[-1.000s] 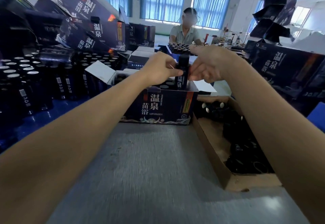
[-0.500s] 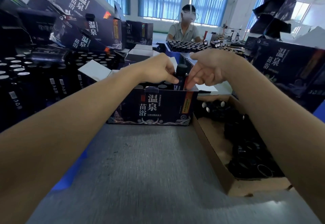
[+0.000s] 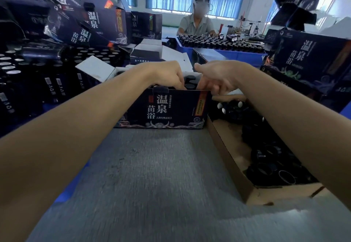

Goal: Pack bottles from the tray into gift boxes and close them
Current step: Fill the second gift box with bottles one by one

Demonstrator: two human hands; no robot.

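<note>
Both hands are lowered over the open gift box (image 3: 167,108). The left hand (image 3: 167,74) curls its fingers down inside the near rim, tips hidden, so a grip cannot be confirmed; the right hand (image 3: 216,77) is slack, thumb apart, fingers pointing down. Black bottle caps (image 3: 190,83) stand in the box between the two sets of fingers.

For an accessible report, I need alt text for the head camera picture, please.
The left hand and right hand reach into an open dark gift box on a grey table, where black bottle tops show inside. A cardboard tray of dark parts lies to its right, rows of bottles stand at left, and another person sits opposite.
</note>
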